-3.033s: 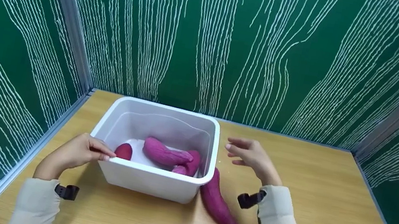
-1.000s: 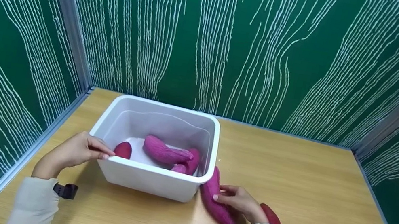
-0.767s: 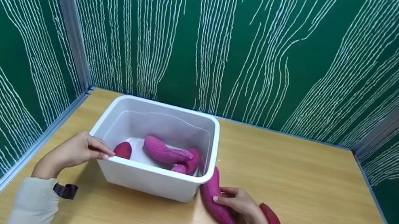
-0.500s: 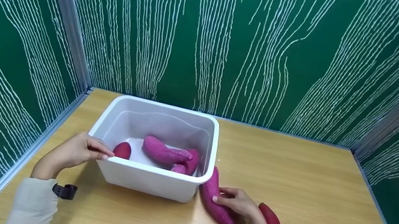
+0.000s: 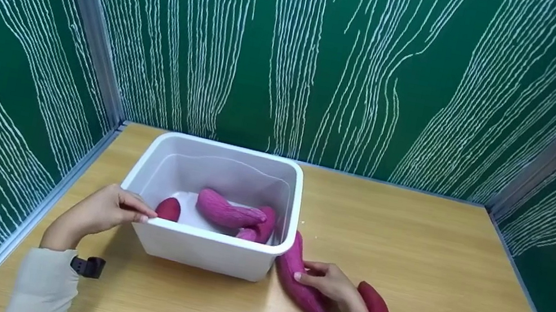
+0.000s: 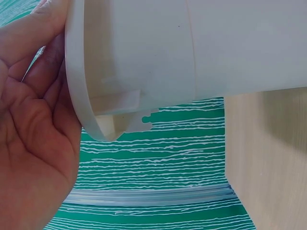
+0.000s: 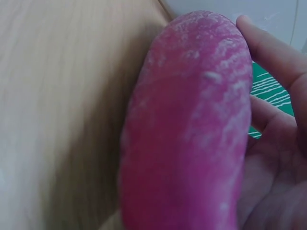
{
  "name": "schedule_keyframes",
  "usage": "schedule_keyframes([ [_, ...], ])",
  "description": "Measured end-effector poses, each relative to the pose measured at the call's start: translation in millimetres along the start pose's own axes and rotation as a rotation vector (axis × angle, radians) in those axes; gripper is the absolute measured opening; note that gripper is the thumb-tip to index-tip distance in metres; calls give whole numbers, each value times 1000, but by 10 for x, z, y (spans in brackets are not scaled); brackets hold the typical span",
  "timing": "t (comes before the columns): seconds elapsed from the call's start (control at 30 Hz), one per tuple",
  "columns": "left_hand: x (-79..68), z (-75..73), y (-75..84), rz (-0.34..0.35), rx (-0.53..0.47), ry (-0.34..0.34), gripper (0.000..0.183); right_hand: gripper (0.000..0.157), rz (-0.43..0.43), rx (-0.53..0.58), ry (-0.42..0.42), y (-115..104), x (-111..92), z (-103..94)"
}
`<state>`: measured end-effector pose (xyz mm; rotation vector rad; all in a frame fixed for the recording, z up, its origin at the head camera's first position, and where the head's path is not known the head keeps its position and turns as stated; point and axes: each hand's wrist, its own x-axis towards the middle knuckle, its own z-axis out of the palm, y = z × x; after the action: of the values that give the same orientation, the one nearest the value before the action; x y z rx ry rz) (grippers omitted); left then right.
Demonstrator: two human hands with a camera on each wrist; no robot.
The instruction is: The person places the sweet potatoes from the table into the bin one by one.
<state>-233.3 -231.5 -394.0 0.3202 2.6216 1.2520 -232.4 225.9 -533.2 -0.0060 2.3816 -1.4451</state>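
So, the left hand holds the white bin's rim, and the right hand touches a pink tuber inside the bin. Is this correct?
Not quite: the head view shows that pink tuber outside the white bin, on the table. The left hand holds the rim, and the right hand touches the tuber.

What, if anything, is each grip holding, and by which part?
Left grip: the white bin, by the rim's near left corner. Right grip: touching the long purple vegetable near its middle; whether held, I can't tell.
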Motion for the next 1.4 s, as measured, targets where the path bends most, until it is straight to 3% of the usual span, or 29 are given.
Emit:
schedule_keyframes([
  [0.4, -7, -3, 6, -27, -3, -2, 15, 61, -4, -21, 5, -14, -10, -5],
  [0.93, -5, 2, 0, -1, 3, 4, 15, 60, -47, -79, 19, -50, -43, 35],
  [1.4, -2, -5, 7, -3, -11, -1, 15, 55, -107, -92, -20, -86, -28, 13],
])
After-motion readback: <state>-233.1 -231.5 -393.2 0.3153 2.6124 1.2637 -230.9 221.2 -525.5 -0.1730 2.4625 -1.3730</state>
